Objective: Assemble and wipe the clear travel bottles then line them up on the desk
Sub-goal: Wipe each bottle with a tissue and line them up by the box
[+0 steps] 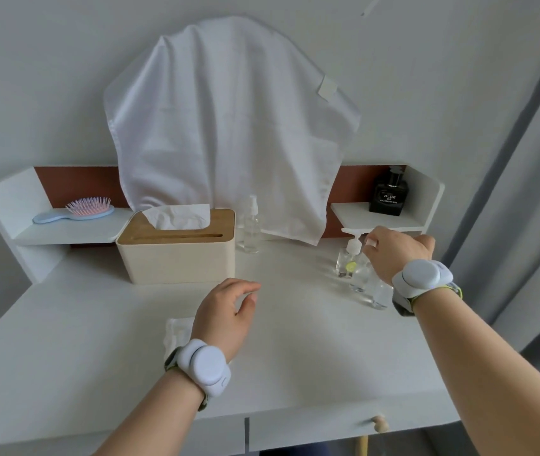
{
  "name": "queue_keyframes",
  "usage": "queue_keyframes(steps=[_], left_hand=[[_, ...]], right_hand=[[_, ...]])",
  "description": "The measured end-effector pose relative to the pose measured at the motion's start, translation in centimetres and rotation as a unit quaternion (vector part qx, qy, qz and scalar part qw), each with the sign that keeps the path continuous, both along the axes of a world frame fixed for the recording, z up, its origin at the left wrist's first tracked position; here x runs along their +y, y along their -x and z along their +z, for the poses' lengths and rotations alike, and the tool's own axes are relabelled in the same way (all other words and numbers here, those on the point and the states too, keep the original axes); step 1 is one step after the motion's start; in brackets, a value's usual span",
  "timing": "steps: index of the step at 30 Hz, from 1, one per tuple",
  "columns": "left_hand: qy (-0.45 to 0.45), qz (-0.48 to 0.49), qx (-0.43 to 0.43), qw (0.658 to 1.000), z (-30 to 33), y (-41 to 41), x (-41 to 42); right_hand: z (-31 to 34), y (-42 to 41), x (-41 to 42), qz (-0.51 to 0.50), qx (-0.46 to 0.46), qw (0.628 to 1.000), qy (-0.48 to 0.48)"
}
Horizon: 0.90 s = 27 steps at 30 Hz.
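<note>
Nearest the camera, a drawer knob (378, 422) pokes out under the front edge of the white tabletop (295, 357). Just beyond, a folded white cloth (176, 330) lies flat, partly under the left hand (226, 311), which hovers with fingers loosely curled and holds nothing. Over on the right, the right hand (393, 251) reaches down over a cluster of clear bottles; whether its fingers are closed on anything, I cannot tell. There's the pump bottle (347, 261), square, transparent, white pump on top and a yellow-green spot on its front, with two more clear bottles (369, 287) just beside it, partly hidden by the wrist. Farther back, a wood-lidded tissue box (176, 248) sits left of centre, and a slim clear spray bottle (251, 225) stands upright just beside it. On the rear shelves, a hairbrush (77, 210) left, a dark perfume bottle (389, 195) right. A white towel (229, 126) drapes between them, against a pale wall, grey curtain (525, 192) at right.
</note>
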<state>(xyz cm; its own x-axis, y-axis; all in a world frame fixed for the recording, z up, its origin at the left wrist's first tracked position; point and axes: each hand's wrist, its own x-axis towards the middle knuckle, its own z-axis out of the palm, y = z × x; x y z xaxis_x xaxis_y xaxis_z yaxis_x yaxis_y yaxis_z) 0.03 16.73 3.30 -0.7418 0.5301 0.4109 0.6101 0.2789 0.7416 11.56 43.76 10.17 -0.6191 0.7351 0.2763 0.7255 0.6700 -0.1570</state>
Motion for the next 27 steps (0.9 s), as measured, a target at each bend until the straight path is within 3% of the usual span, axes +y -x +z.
queue_keyframes(steps=[4, 12, 17, 21, 24, 27], left_hand=[[0.014, -0.025, -0.036, 0.999, -0.3, 0.1, -0.1], [0.029, -0.058, -0.101, 0.993, -0.2, -0.1, -0.1], [0.071, -0.096, -0.111, 0.987, 0.1, 0.3, -0.8], [0.021, -0.098, -0.134, 0.986, 0.4, 0.8, -1.4], [-0.009, -0.105, -0.148, 0.983, 0.8, 1.1, -1.8], [-0.029, -0.098, -0.145, 0.984, 0.8, 1.4, -2.1]], right_hand=[[1.2, 0.8, -2.1, 0.048, 0.042, 0.998, -0.01], [2.3, 2.6, -8.6, 0.212, 0.106, 0.966, 0.099], [1.9, 4.0, -11.2, 0.3, 0.126, 0.925, 0.198], [1.7, 5.2, -12.2, 0.326, 0.163, 0.891, 0.27], [1.5, 5.8, -12.7, 0.346, 0.206, 0.846, 0.349], [1.0, 6.2, -13.2, 0.347, 0.243, 0.831, 0.359]])
